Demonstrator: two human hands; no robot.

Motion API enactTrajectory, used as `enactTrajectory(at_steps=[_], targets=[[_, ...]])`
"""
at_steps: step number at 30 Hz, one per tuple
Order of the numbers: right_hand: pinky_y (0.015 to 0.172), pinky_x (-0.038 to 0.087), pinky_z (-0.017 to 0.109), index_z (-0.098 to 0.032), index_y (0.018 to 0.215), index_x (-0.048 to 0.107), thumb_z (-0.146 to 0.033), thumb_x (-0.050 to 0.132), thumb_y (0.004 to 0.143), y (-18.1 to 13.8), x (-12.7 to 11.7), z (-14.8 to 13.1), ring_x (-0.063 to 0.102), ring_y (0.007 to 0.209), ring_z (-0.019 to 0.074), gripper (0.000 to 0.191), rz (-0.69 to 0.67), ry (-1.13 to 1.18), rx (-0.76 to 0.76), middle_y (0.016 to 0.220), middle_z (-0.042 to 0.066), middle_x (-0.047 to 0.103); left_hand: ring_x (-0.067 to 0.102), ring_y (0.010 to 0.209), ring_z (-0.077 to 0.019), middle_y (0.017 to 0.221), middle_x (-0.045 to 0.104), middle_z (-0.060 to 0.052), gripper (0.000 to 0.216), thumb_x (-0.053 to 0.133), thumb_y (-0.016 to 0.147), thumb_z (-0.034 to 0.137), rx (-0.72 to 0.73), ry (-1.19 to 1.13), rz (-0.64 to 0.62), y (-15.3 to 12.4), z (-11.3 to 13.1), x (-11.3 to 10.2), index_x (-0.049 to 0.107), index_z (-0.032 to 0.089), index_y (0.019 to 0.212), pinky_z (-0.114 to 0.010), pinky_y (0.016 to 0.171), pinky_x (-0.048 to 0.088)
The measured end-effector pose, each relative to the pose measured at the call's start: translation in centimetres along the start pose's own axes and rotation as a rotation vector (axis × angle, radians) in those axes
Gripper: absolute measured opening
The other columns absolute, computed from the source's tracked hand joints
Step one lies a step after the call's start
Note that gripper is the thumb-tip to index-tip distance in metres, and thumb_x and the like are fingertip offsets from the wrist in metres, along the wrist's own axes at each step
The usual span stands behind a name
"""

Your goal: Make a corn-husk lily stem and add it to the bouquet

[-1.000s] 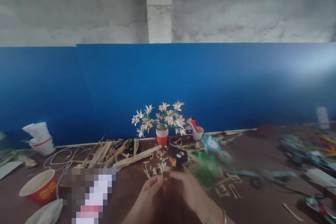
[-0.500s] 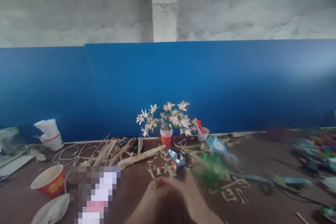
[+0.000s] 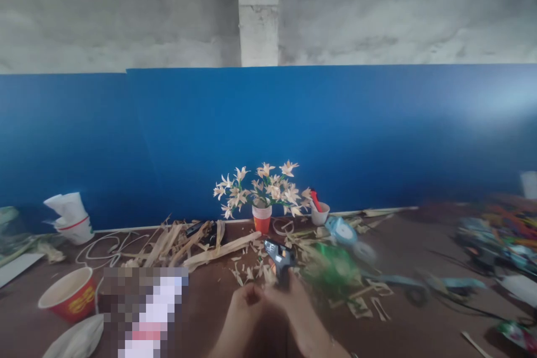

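A dark hot glue gun (image 3: pixel 282 257) is gripped in my right hand (image 3: pixel 289 296), its nozzle end pointing away and to the left. My left hand (image 3: pixel 248 299) is close beside it, fingers curled together; whatever they hold, if anything, is hidden. Pale petal-shaped scraps (image 3: pixel 245 271) lie on the brown table (image 3: pixel 201 313) just beyond the hands. Behind the glue gun stands a red paper cup (image 3: pixel 262 221) with an arrangement of cream-coloured flowers (image 3: pixel 274 190) on green stems.
Dried husk strips (image 3: pixel 176 240) and a white cord (image 3: pixel 100 251) lie left, near a red paper bowl (image 3: pixel 71 293). Right are a white cup (image 3: pixel 320 213) with a red-handled tool, a blue tape roll (image 3: pixel 342 230) and green material (image 3: pixel 331 265). A blue panel (image 3: pixel 335 134) stands behind.
The whole scene has shifted slightly left in view. My left hand and right hand are a little farther apart; the glue gun stays in my right hand.
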State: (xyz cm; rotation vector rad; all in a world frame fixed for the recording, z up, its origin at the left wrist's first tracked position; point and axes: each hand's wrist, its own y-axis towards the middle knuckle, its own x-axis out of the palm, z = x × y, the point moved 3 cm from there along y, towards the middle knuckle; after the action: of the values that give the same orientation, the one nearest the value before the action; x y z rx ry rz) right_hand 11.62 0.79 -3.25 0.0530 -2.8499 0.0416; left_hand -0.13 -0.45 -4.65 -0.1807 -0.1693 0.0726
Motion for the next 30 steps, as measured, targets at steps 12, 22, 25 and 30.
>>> enactTrajectory(at_steps=[12, 22, 25, 30], targets=[[0.061, 0.043, 0.025, -0.018, 0.082, 0.064, -0.014, 0.069, 0.050, 0.3, -0.4, 0.3, 0.055, 0.062, 0.0154, 0.033, 0.075, 0.019, -0.002, 0.061, -0.004, 0.061, 0.046, 0.044, -0.0091, 0.046, 0.054, 0.005, 0.025, 0.076, 0.046, 0.027, 0.082, 0.008, 0.025, 0.0, 0.3, 0.1, 0.055, 0.016, 0.054, -0.021, 0.046, 0.036], [0.069, 0.045, 0.028, -0.015, 0.090, 0.063, -0.021, 0.070, 0.053, 0.1, -0.1, 0.0, 0.058, 0.072, 0.0186, 0.038, 0.041, 0.061, -0.044, 0.073, 0.002, 0.065, 0.054, 0.056, -0.0166, 0.054, 0.063, -0.002, 0.012, 0.066, 0.058, 0.026, 0.213, 0.215, 0.108, -0.8, 1.7, -0.2, 0.065, 0.014, 0.057, -0.024, 0.054, 0.041], [0.071, 0.045, 0.029, -0.017, 0.090, 0.063, -0.020, 0.067, 0.055, 0.0, -0.2, -0.1, 0.058, 0.073, 0.0192, 0.036, 0.029, 0.064, -0.027, 0.073, 0.002, 0.066, 0.053, 0.056, -0.0156, 0.055, 0.062, -0.001, 0.016, 0.067, 0.061, 0.030, 0.234, 0.214, 0.087, -0.5, 1.3, -0.4, 0.065, 0.014, 0.059, -0.023, 0.055, 0.040], [0.073, 0.044, 0.031, -0.019, 0.087, 0.064, -0.023, 0.061, 0.059, 0.6, -0.7, 1.0, 0.058, 0.077, 0.0206, 0.029, 0.076, 0.092, 0.047, 0.075, 0.001, 0.066, 0.052, 0.055, -0.0138, 0.056, 0.061, 0.000, 0.027, 0.067, 0.064, 0.041, 0.211, 0.153, 0.071, 0.1, 0.3, -1.4, 0.063, 0.014, 0.065, -0.021, 0.053, 0.039]])
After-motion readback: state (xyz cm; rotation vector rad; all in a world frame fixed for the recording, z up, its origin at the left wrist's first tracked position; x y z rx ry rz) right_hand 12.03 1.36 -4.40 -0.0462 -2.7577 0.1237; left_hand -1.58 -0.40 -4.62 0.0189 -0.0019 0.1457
